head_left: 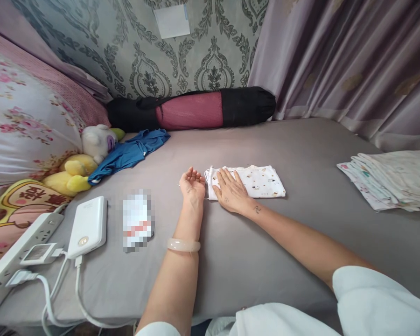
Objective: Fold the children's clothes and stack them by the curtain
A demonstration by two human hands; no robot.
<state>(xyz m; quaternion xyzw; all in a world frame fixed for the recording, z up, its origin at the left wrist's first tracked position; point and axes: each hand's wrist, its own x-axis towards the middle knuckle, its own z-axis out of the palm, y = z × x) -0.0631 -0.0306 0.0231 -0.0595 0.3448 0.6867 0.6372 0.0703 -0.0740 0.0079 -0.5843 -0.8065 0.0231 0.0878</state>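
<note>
A folded white cloth [262, 181] with small brown and dark prints lies flat on the grey bed sheet in front of me. My right hand [230, 189] rests palm down on its left part, fingers stretched out and slightly spread. Just left of the cloth's edge, my left hand [193, 184] is turned palm up, its fingers loosely curled and apart, with nothing visible in the palm. A pale bangle [184, 245] circles the left forearm.
At right lies a stack of folded cloths [395, 179]. On the left are a blue garment [133, 151], plush toys [72, 172], a white power bank [88, 226], a power strip [24, 252] with cables, and a blurred item [137, 219]. A black and red bag [192, 109] lies along the wall.
</note>
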